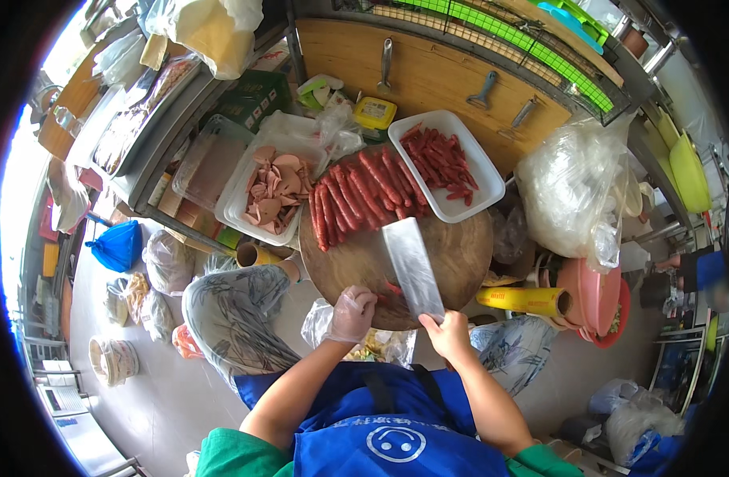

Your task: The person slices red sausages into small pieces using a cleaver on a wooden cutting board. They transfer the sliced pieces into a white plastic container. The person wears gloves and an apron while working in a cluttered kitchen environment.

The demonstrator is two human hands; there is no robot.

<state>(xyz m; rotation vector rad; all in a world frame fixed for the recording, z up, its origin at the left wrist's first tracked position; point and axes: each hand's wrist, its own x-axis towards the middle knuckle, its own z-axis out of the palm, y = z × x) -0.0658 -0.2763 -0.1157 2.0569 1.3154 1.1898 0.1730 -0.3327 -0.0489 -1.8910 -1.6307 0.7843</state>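
Note:
My right hand [449,337] is closed on the handle of a cleaver [413,268], whose broad blade lies over a round wooden chopping block [460,256]. My left hand [354,313], in a clear plastic glove, rests at the block's near edge with its fingers curled; small red sausage pieces [393,289] lie between it and the blade. Whether the left fingers pinch anything is hidden. Whole red sausages [358,194] lie in a row across the block's far side. A white tray [492,189] at the far right holds cut sausages [439,161]. Sliced pink meat [279,188] fills a plastic container [233,208] at the left.
A yellow-lidded tub [374,113] stands behind the sausages. Utensils, among them a peeler [484,90], hang on the wooden board [439,71]. A yellow cardboard roll [522,301] and pink basin [588,292] are at the right. A metal shelf [162,161] borders the left.

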